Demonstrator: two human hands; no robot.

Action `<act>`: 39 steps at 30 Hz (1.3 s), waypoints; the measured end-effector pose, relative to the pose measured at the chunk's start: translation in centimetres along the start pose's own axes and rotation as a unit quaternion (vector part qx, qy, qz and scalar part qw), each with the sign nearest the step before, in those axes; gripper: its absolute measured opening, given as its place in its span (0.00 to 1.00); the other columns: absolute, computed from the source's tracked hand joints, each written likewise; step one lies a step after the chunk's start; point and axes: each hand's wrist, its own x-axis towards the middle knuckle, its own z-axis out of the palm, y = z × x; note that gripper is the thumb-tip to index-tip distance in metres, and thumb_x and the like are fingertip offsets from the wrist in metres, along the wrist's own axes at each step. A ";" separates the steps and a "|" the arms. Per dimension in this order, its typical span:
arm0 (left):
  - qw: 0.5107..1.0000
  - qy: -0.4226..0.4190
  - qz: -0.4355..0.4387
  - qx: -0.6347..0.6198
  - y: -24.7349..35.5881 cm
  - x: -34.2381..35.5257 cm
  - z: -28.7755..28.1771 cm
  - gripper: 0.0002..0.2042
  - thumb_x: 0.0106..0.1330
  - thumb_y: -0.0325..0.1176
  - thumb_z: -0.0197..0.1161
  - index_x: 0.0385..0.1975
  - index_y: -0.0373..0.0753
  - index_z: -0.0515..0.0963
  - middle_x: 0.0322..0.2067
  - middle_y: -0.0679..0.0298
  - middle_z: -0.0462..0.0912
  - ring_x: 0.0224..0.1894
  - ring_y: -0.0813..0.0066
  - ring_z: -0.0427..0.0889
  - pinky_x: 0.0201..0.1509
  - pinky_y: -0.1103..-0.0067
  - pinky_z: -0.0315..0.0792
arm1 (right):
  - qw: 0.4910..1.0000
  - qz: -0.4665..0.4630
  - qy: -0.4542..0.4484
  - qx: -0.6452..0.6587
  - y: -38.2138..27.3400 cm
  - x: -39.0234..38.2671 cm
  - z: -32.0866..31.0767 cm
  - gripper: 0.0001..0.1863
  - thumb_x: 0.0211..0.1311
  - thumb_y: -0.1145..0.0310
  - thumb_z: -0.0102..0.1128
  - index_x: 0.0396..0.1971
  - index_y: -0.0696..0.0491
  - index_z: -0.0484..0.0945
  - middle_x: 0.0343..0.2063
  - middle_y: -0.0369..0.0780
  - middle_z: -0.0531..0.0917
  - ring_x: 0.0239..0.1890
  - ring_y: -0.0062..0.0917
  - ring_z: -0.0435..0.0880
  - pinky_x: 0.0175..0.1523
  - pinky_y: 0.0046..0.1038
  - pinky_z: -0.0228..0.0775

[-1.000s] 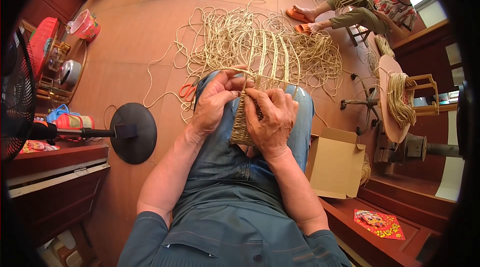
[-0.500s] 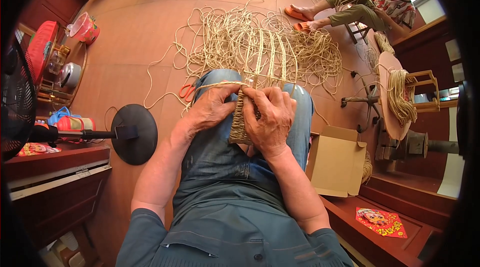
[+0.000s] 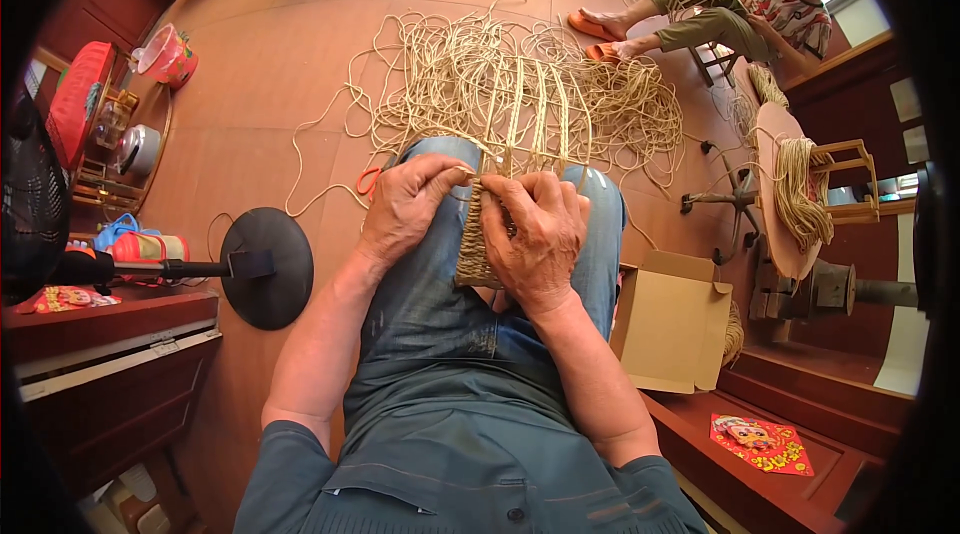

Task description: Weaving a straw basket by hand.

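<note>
A narrow woven straw-coloured cord piece rests upright between my thighs, its woven side facing left. My right hand is closed around its far end, thumb and fingers on the rim, hiding much of the piece. My left hand pinches a cord by its fingertips at the upper left corner of the weave. Long parallel strands run forward from the piece onto a loose heap of cord on the floor. Orange-handled scissors lie partly hidden behind my left hand.
A black round fan base stands at my left. To the right are an open cardboard box, a wheeled chair base and a round board with a cord hank. Another person sits at the far right with cord.
My left hand has shifted slightly and turned, its fingertips now pinching at the weave's corner. The cord that stretched left over that hand no longer shows there. My right hand keeps its hold.
</note>
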 end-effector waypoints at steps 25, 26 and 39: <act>0.942 -0.026 -0.073 0.327 1.2 -10.4 -10.0 0.13 0.67 0.36 0.73 0.28 0.35 0.78 0.27 0.59 0.78 0.27 0.59 0.79 0.34 0.67 0.72 | 0.996 -0.071 -0.020 0.047 -0.5 0.5 0.9 0.08 0.61 0.58 0.76 0.35 0.40 0.85 0.30 0.29 0.79 0.39 0.27 0.78 0.50 0.35 0.62; 0.940 -0.032 -0.071 0.332 0.5 -10.9 -10.5 0.13 0.67 0.36 0.73 0.28 0.35 0.78 0.27 0.59 0.78 0.27 0.59 0.79 0.34 0.67 0.72 | 0.996 -0.081 -0.017 0.045 -0.3 0.5 1.0 0.08 0.61 0.58 0.76 0.34 0.40 0.84 0.30 0.29 0.79 0.39 0.27 0.78 0.50 0.35 0.62; 0.871 0.004 -0.247 0.424 -6.8 -19.7 -16.6 0.15 0.66 0.41 0.73 0.25 0.36 0.80 0.26 0.55 0.82 0.30 0.57 0.83 0.36 0.63 0.73 | 0.994 -0.076 0.006 0.076 0.3 0.1 1.3 0.08 0.62 0.57 0.75 0.34 0.41 0.84 0.28 0.28 0.79 0.36 0.26 0.79 0.51 0.34 0.63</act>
